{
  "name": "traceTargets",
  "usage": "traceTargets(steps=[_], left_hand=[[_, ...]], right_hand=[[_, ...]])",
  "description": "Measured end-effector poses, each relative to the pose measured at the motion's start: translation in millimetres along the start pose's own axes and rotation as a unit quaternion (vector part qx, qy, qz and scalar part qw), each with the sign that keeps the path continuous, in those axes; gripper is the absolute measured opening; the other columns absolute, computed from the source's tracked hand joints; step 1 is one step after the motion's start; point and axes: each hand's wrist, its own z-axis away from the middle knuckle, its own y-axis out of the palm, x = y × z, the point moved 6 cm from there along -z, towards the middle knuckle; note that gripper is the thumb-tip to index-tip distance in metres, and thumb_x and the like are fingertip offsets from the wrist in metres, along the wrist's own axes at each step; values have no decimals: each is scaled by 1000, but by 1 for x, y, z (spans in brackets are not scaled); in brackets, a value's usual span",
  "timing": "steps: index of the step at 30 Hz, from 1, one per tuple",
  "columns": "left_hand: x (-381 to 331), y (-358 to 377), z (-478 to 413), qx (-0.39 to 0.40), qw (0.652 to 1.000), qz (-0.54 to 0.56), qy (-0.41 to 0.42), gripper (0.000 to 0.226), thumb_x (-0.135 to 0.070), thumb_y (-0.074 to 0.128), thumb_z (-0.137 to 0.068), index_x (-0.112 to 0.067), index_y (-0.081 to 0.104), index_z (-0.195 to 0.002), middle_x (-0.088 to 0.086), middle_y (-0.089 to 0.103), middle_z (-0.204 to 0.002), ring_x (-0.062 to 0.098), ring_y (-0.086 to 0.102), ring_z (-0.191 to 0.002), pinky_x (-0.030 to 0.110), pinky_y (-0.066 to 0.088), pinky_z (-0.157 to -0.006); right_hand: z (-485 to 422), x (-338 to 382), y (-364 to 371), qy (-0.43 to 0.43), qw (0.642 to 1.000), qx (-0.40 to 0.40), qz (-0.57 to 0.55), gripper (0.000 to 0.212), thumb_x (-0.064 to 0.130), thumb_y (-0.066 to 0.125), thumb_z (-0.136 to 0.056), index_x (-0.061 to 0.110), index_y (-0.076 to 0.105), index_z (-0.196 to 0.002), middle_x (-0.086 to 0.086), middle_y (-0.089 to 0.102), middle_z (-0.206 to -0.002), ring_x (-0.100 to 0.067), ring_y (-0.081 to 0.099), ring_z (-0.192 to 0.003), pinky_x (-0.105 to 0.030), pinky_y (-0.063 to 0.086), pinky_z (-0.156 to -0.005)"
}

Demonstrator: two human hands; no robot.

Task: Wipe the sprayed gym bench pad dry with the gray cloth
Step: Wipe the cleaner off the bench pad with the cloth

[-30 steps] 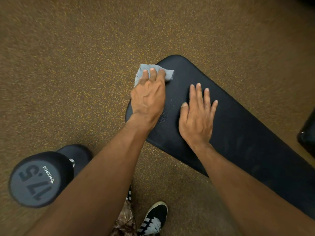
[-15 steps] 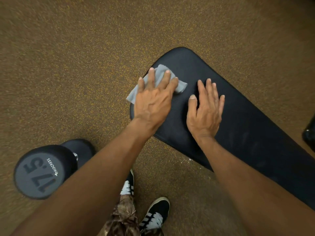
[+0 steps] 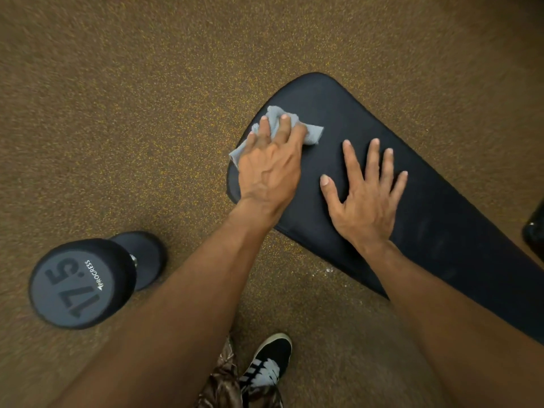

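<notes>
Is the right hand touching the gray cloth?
Apart. The head view shows a strip of bare bench pad between the right hand and the gray cloth, which lies under the left hand.

The round grey end face of the dumbbell (image 3: 72, 285), standing on end on the floor, carries the only readable marks. Large dark raised numerals give "17.5" and appear upside down and tilted from this view. Beside them, in small white capitals running up the face, is the brand word "PROGRESS", with a small white triangle mark before it.
</notes>
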Motion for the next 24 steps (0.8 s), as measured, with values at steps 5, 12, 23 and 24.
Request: traceTargets(steps=[5, 12, 23, 24], left_hand=[[3, -3, 34, -17, 985, -63, 157, 42, -14, 38, -91, -19, 70, -118, 6, 69, -129, 33, 66, -118, 38, 58, -82], [18, -12, 13, 6, 995, -63, 76, 40, -14, 30, -108, -20, 45, -144, 4, 38, -160, 35, 40, -144, 53, 52, -93], [33, -15, 36, -8, 985, -88, 147, 43, -14, 33, -104, -17, 48, -145, 9, 47, -154, 38, 53, -133, 51, 58, -80], [35, -13, 27, -7, 990, -91, 108, 43, -14, 32, -106, -18, 44, -147, 8, 41, -158, 38, 50, -135, 52, 56, -83]], right_hand=[[2, 0, 1, -4, 1000, -4, -3, 69, 67, 26, -96, 38, 13, -157, -8, 9, -167, -33, 8, -153, -64, 11, -118], [1, 0, 2, 0, 1000, -8, -15, 69, 67, 30, -95, 39, 15, -157, -8, 11, -166, -33, 8, -153, -64, 10, -118], [1, 0, 0, -3, 1000, -11, -20, 69, 66, 30, -95, 38, 16, -156, -9, 12, -166, -33, 9, -152, -64, 10, -118], [1, 0, 0, -3, 1000, -11, -18, 69, 66, 29, -95, 38, 16, -156, -9, 12, -166, -34, 9, -152, -64, 10, -118]])
